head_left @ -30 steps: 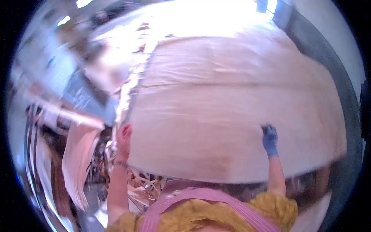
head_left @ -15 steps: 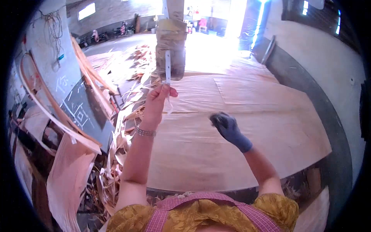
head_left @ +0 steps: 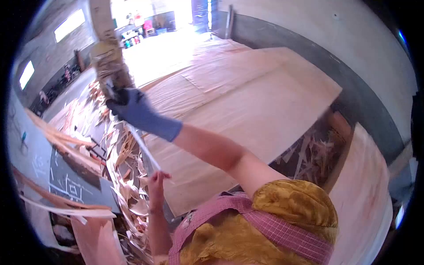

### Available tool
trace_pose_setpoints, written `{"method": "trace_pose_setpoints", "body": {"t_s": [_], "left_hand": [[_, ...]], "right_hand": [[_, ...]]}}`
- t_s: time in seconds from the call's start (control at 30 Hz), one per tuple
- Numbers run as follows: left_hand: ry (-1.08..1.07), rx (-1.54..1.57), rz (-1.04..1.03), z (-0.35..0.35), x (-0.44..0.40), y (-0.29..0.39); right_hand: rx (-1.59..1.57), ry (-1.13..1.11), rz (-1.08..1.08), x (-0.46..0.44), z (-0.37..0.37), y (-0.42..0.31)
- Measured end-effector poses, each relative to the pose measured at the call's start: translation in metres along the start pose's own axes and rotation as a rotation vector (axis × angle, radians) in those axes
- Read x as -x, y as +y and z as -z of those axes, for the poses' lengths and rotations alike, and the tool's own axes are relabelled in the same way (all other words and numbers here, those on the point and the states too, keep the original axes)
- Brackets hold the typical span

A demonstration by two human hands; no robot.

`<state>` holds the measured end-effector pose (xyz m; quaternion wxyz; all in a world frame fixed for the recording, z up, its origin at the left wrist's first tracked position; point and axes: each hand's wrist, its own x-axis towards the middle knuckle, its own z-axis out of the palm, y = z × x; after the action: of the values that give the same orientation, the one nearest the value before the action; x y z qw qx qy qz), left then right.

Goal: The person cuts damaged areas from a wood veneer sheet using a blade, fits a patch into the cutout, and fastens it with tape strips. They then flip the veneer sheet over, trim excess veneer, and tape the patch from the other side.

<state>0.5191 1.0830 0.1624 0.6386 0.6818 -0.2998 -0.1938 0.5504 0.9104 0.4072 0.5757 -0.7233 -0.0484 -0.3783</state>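
Observation:
A narrow white strip [head_left: 145, 148] runs slantwise from the wrapped post [head_left: 110, 62] down to my bare left hand [head_left: 157, 183], which is closed on its lower end. My right hand [head_left: 132, 110], in a blue-grey glove with dark palm and fingers, is up against the lower part of the post's wrapping, over the strip's upper stretch. Its fingers are curled, and what they hold, if anything, is hidden by the glove. Below both hands lies a broad stack of thin wood veneer sheets [head_left: 247, 101].
Torn veneer scraps [head_left: 132, 190] heap along the stack's left side. More shavings [head_left: 309, 154] lie on the floor at its right end. A curved veneer sheet [head_left: 362, 176] leans at the right, and long wooden strips [head_left: 66, 137] lean at the left. A wall [head_left: 282, 35] curves behind.
My gloved right hand has moved from above the sheets to the post and strip. My left hand has come down and back with the strip's end. The view has turned right and tilted.

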Motion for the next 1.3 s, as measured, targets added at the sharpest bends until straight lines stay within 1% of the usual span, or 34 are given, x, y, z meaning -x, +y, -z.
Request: {"method": "trace_pose_setpoints", "body": {"t_s": [0.03,0.07,0.1,0.17,0.23,0.33,0.37,0.47,0.57,0.67,0.7,0.77,0.83,0.87,0.93,0.97,1.0,1.03,1.07,1.13,1.17,1.2,1.23,1.3], "left_hand": [[-0.042,-0.013,0.015,0.005,0.021,-0.019],[-0.081,-0.027,0.031,0.012,0.045,-0.038],[-0.121,-0.028,0.111,0.021,0.067,-0.059],[-0.177,-0.054,0.286,0.050,0.117,-0.115],[-0.209,-0.105,0.471,0.076,0.165,-0.169],[-0.199,-0.196,0.709,0.082,0.193,-0.204],[-0.188,-0.222,0.759,0.084,0.199,-0.211],[-0.159,-0.295,0.855,0.088,0.210,-0.228],[-0.137,-0.347,0.913,0.096,0.216,-0.239],[-0.132,-0.419,0.969,0.112,0.215,-0.250],[-0.126,-0.453,0.978,0.119,0.215,-0.252],[-0.114,-0.538,1.012,0.132,0.216,-0.252],[-0.059,-0.711,1.004,0.145,0.221,-0.241],[-0.014,-0.833,0.958,0.154,0.220,-0.234],[0.165,-0.961,0.663,0.169,0.206,-0.213],[0.203,-0.904,0.511,0.168,0.190,-0.205],[0.134,-0.487,0.387,0.122,0.150,-0.145],[0.058,-0.297,0.446,0.054,0.110,-0.062],[-0.067,-0.184,0.214,-0.011,0.082,-0.003],[-0.195,0.156,-0.098,-0.139,0.063,0.097],[-0.201,0.229,-0.087,-0.192,0.057,0.133],[-0.208,0.303,-0.075,-0.233,0.054,0.155],[-0.237,0.381,-0.054,-0.251,0.048,0.156],[-0.287,0.537,0.003,-0.270,0.021,0.141]], "right_hand": [[-0.287,-0.032,-0.153,0.001,-0.008,-0.020],[-0.328,-0.023,-0.168,-0.001,-0.014,-0.031],[-0.387,0.009,-0.177,-0.007,-0.023,-0.025],[-0.651,0.099,-0.106,-0.016,-0.036,-0.026],[-0.698,0.104,-0.110,-0.026,-0.040,-0.014],[-0.785,0.158,-0.131,-0.012,-0.042,-0.005],[-0.747,0.125,-0.157,-0.001,-0.047,0.009],[-0.631,0.048,-0.226,0.052,-0.059,0.061],[-0.561,-0.044,-0.280,0.130,-0.051,0.091],[-0.611,-0.046,-0.360,0.191,-0.009,0.065],[-0.604,-0.060,-0.370,0.206,0.007,0.060],[-0.487,-0.135,-0.419,0.226,0.051,0.050],[-0.419,-0.179,-0.469,0.247,0.106,0.038],[-0.392,-0.192,-0.488,0.254,0.128,0.030],[-0.394,-0.190,-0.492,0.268,0.163,0.018],[-0.381,-0.211,-0.490,0.276,0.175,0.012],[-0.367,-0.236,-0.487,0.282,0.186,0.006],[-0.351,-0.267,-0.481,0.288,0.198,0.003],[-0.354,-0.286,-0.473,0.294,0.209,0.002],[-0.353,-0.325,-0.451,0.302,0.229,0.001],[-0.283,-0.336,-0.395,0.303,0.242,-0.002],[-0.212,-0.344,-0.340,0.302,0.256,-0.006],[-0.146,-0.346,-0.286,0.299,0.267,-0.009],[0.311,-0.104,0.064,0.293,0.284,-0.014]]}}
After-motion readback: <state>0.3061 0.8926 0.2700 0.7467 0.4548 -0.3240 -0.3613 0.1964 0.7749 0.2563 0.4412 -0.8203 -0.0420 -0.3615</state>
